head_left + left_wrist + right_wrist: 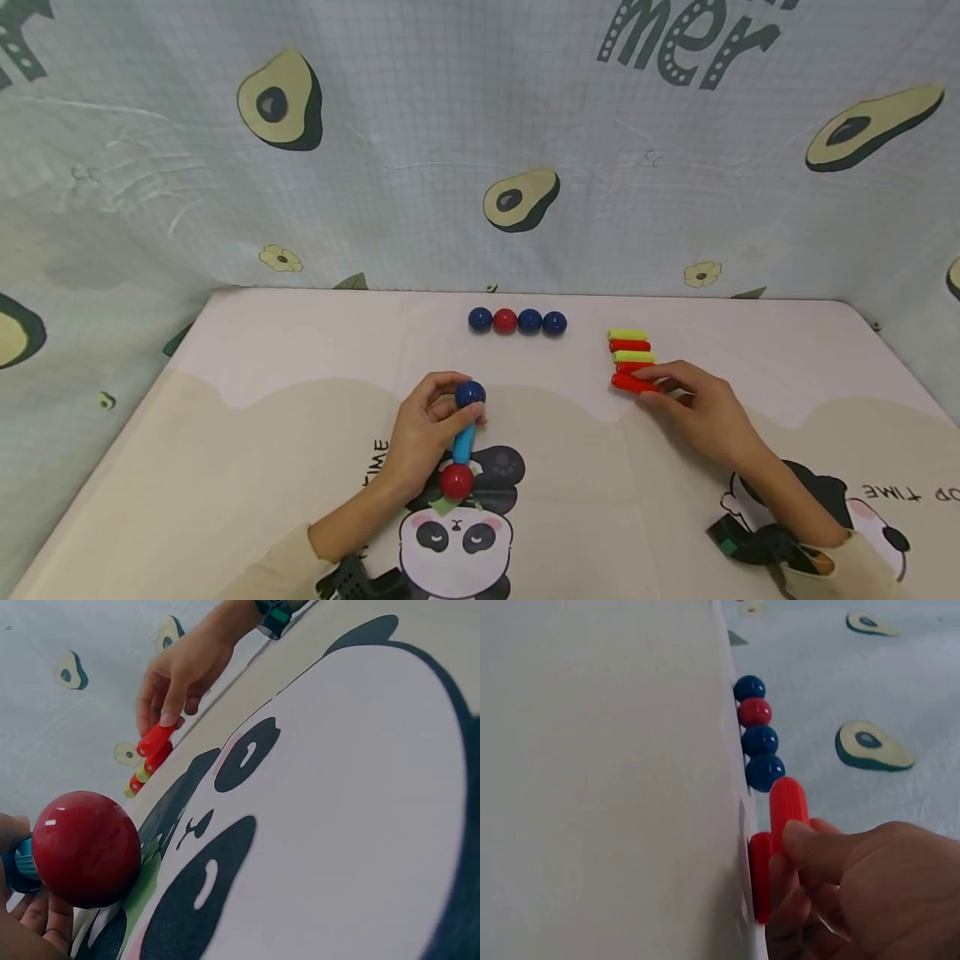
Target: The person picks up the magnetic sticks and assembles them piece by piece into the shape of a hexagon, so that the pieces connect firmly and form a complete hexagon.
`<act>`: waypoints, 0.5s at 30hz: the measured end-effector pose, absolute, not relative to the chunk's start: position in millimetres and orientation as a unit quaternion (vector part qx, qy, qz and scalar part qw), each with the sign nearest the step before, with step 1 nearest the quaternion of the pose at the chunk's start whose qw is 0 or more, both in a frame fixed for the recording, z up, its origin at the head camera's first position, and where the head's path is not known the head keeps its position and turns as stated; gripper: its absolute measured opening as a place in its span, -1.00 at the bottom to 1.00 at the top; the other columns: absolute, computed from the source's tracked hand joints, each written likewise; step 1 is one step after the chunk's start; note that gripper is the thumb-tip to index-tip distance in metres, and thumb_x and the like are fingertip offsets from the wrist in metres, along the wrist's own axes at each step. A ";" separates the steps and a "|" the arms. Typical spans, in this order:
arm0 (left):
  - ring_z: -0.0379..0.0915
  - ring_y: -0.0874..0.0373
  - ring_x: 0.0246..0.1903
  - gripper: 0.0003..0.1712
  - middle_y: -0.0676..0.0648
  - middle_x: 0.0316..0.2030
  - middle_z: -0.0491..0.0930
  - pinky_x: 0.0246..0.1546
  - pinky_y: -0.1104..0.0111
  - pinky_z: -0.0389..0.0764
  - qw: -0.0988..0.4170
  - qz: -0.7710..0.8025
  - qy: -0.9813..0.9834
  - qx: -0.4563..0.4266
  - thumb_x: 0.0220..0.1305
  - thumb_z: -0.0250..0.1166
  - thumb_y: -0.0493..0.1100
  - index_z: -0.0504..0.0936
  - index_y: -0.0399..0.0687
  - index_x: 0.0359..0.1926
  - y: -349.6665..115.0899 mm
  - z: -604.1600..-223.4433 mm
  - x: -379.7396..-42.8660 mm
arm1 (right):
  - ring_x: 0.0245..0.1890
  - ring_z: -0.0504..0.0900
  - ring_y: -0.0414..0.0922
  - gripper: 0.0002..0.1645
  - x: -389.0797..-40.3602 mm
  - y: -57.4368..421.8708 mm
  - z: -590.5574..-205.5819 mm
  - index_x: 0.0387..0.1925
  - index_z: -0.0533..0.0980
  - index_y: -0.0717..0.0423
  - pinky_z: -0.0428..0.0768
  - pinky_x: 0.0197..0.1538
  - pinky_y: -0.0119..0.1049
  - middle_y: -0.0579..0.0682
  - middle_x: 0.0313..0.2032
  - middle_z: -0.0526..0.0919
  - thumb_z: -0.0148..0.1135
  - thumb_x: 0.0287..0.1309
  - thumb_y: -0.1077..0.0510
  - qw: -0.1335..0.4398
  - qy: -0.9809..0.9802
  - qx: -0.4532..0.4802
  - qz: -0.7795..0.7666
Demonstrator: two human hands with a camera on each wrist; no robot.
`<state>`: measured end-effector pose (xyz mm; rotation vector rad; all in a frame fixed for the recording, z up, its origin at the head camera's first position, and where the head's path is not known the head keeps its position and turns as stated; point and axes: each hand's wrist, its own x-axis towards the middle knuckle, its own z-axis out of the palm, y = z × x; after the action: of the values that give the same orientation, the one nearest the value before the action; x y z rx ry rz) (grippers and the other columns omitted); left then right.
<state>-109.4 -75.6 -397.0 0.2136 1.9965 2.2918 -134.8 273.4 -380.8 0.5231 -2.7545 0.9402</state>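
My left hand [422, 437] holds a joined piece: a blue ball [470, 393] at its far end, a light blue rod [463, 444] in the middle and a red ball [457, 482] at the near end. In the left wrist view the red ball [86, 849] looms large beside the fingers. Between thumb and fingers, my right hand [701, 410] pinches a red rod [632, 383] at the near end of a row of rods. That red rod [787, 810] stands out in front of another red rod [760, 877] in the right wrist view.
Beyond the held rod lie yellow rods [633, 357] and red rods [628, 346], side by side. Near the table's back edge, blue balls [529, 322] and one red ball [505, 322] form a line. A panda-print cloth [300, 467] covers the table; a patterned curtain [420, 100] hangs behind.
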 end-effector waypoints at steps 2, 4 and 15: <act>0.59 -0.01 -0.26 -0.53 -0.30 -0.24 0.59 -0.25 0.46 0.56 0.045 0.749 0.656 0.080 0.25 0.29 -0.31 0.40 -0.25 0.16 -76.1 -397.6 -109.6 | -0.26 0.57 -0.16 -0.61 -135.1 267.0 -377.4 -0.04 0.59 -0.01 0.56 -0.26 -0.46 -0.04 -0.12 0.62 0.38 0.05 0.29 0.075 -0.925 0.184 0.323; 0.58 -0.04 -0.25 -0.51 -0.31 -0.25 0.60 -0.28 0.49 0.54 0.043 0.743 0.661 0.091 0.25 0.29 -0.29 0.41 -0.25 0.18 -76.6 -398.1 -109.7 | -0.26 0.58 -0.12 -0.58 -135.4 259.5 -374.5 -0.03 0.59 -0.02 0.58 -0.26 -0.44 -0.02 -0.10 0.61 0.37 0.05 0.33 0.061 -0.922 0.192 0.330; 0.47 0.11 -0.38 -0.51 -0.23 -0.26 0.63 -0.42 0.54 0.42 0.034 0.723 0.683 0.094 0.24 0.32 -0.24 0.46 -0.22 0.18 -77.4 -400.0 -108.3 | -0.23 0.57 -0.15 -0.53 -145.9 221.0 -366.9 -0.06 0.62 -0.07 0.60 -0.29 -0.37 -0.12 -0.15 0.63 0.35 0.02 0.42 0.030 -0.901 0.241 0.359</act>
<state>-108.3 -77.4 -400.0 0.2876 2.1009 2.2242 -145.9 221.0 -366.9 0.7435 -2.7793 1.1056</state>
